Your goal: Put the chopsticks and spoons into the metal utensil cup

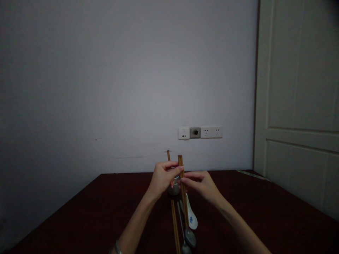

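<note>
A pair of wooden chopsticks [183, 195] is held upright between both hands, over the table. My left hand [163, 176] pinches them near the top with thumb and fingers. A little lower, my right hand [200, 183] pinches the same chopsticks from the other side. Behind the hands stands a greyish cup [174, 188], partly hidden, with another wooden chopstick [168, 155] rising above it. Nearer to me lie more chopsticks [175, 225], a metal spoon [190, 237], a second metal spoon [185, 248] cut off by the lower edge, and a white ceramic spoon [192, 219] with a blue mark.
The dark red table [106, 208] reaches back to a pale wall [132, 88]. Sockets and switches [211, 132] are set in that wall. On the right is a white panelled door [299, 106]. A thin flat strip [253, 174] lies at the table's far right edge.
</note>
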The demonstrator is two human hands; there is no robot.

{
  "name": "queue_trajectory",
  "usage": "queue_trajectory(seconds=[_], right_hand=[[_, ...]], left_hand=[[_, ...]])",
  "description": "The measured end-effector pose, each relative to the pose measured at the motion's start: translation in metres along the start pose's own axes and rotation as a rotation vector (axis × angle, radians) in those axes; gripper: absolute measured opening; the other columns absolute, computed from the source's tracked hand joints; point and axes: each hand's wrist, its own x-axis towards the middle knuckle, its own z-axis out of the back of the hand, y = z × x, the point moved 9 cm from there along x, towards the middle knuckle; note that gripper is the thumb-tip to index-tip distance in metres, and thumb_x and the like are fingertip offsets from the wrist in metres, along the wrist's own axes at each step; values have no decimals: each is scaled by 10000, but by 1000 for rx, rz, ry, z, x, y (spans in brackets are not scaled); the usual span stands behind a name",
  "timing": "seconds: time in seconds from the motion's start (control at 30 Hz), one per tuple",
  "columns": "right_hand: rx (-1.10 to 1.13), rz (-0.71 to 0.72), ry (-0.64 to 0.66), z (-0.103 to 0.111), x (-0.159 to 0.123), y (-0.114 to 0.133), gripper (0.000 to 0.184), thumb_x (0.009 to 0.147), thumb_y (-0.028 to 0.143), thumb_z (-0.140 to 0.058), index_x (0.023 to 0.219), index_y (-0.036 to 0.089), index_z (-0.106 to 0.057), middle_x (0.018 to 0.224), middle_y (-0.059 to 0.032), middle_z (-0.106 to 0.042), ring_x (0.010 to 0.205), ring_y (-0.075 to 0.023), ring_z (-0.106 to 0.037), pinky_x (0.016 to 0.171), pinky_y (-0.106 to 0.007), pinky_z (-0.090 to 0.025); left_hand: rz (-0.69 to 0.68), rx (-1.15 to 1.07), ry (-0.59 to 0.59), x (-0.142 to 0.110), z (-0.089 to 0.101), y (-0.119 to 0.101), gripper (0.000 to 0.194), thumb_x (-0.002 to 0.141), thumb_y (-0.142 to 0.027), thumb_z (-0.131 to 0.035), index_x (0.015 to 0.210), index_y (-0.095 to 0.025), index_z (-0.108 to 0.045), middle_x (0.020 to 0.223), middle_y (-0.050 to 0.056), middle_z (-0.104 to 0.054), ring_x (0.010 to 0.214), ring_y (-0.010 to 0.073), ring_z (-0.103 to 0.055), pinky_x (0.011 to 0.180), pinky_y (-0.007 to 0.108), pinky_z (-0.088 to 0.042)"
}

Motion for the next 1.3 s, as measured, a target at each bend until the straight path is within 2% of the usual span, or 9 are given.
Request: queue_trajectory(seconds=[0.3, 0.67, 0.87, 1.07, 1.3], right_hand=[[14, -18, 26, -1, 1, -7, 313, 653, 422, -638, 746, 131, -704, 694, -59, -677, 594, -139, -591, 544, -245, -470], [104, -70, 42, 0, 1, -17, 319, 628, 394, -674, 794, 122, -691, 732, -75, -685, 623, -150, -610, 556, -247, -484], [54, -57, 49, -1, 1, -11, 312, 633, 404, -665, 774, 127, -700, 697, -59, -673, 599, -135, -592, 547, -237, -471], [14, -17, 89, -4, 0, -5, 321, 690, 392, -620, 856, 131, -704, 700, -53, -669, 590, -117, -563, 549, -226, -455], [13, -12, 130, -6, 0, -5, 325, 692, 408, -613, 869, 151, -705, 741, -54, -676, 602, -122, -567, 554, -226, -452]], left_hand=[[-28, 67, 53, 0, -3, 0, 322, 634, -386, -660, 674, -68, -625, 460, -7, -525, 288, 39, -363, 274, 167, -250], [-33, 95, 78, 1, -5, 3, 361, 642, -435, -645, 665, -77, -610, 473, -8, -514, 304, 38, -356, 284, 169, -245], [-23, 81, 76, 2, -5, 5, 362, 628, -447, -653, 655, -89, -602, 451, -23, -493, 302, 40, -358, 285, 167, -242], [-31, 81, 108, 1, -8, 3, 346, 650, -432, -639, 642, -88, -604, 479, -14, -508, 306, 35, -351, 285, 168, -245], [-14, 89, 149, 1, -10, 6, 361, 645, -448, -639, 652, -88, -614, 402, -41, -437, 311, 40, -340, 299, 166, -251]])
